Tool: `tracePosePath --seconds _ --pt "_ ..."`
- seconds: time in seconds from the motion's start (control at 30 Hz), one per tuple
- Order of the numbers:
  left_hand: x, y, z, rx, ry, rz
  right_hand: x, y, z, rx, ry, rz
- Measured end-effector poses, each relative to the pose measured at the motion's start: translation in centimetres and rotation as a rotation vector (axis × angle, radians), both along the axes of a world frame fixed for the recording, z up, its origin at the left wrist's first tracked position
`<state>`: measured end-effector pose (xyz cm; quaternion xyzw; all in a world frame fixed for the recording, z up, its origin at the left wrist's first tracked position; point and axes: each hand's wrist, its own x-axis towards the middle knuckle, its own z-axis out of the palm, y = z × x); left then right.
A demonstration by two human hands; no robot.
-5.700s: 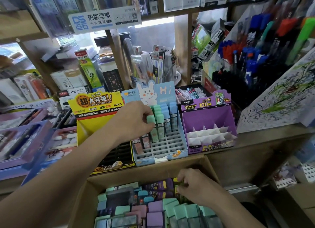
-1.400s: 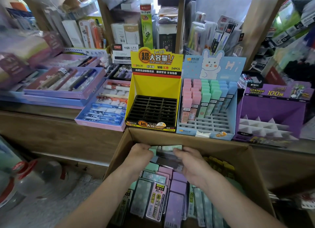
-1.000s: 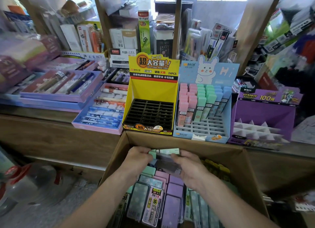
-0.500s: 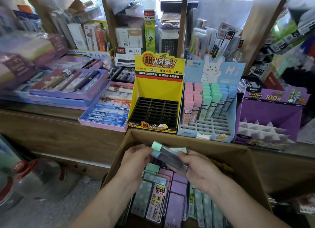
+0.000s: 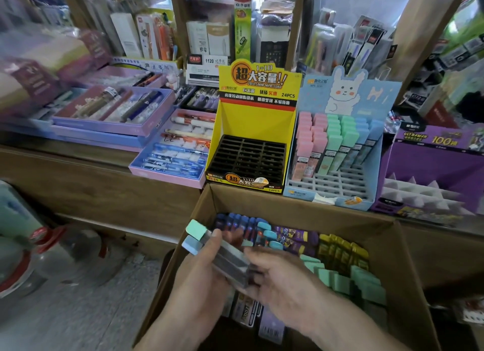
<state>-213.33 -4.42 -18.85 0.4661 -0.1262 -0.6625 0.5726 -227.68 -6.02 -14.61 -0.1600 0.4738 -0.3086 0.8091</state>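
Cases [image 5: 228, 259] rose above the box [image 5: 275, 202]; left hand [image 5: 201, 281] and right hand [image 5: 285, 280] grip both, but stacked loosely, one may slide off.

- Gripping slim cases [image 5: 228, 259] with left hand [image 5: 203, 276], lower centre, thumb laid on top.
- Pinching their near end with right hand [image 5: 286, 282], forearm in from lower right.

Wooden counter [image 5: 78, 154] with pen trays [image 5: 165, 175], yellow display box [image 5: 255, 120], blue bunny display [image 5: 345, 93], purple display box [image 5: 432, 164] side by side
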Motion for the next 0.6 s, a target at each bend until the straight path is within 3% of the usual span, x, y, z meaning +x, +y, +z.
tracePosePath --seconds 0.23,0.47,0.6 --pt "1.5 1.5 -1.4 0.116 0.0 0.118 -1.9 -2.0 -3.3 -0.595 0.713 0.214" --pt "1.4 2.1 -1.0 0.201 -0.027 0.089 -0.6 -3.9 -6.2 -0.993 1.055 0.507" --pt "1.4 2.1 -0.7 0.236 -0.012 0.076 -0.1 -3.9 -6.6 -1.106 1.17 0.67"
